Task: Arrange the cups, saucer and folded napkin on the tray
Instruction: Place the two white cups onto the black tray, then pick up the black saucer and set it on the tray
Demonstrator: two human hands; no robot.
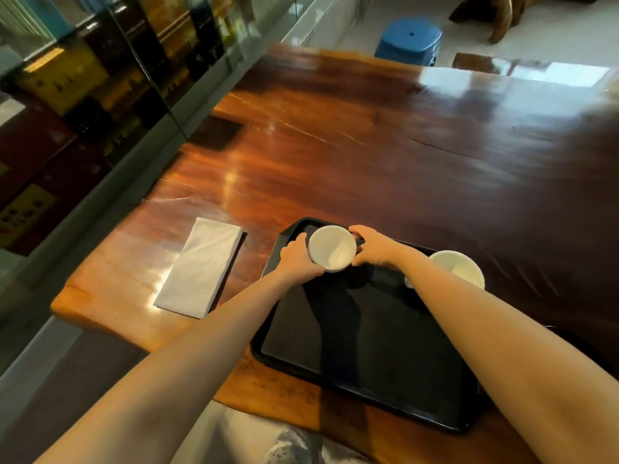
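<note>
right now both hands clasp a white cup (331, 248), the left hand (299, 259) on its near-left side, the right hand (371, 245) on its right, over the black tray's (368, 336) far-left corner. a second cup (460, 267) sits at the far-right corner. the folded napkin (201, 267) lies on the table (368, 145) left of the tray.

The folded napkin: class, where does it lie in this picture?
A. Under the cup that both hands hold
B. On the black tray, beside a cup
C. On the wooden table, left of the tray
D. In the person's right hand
C. The folded napkin lies flat on the wooden table, clear of the left rim of the black tray, while the left hand and right hand hold a white cup over the tray.
</note>
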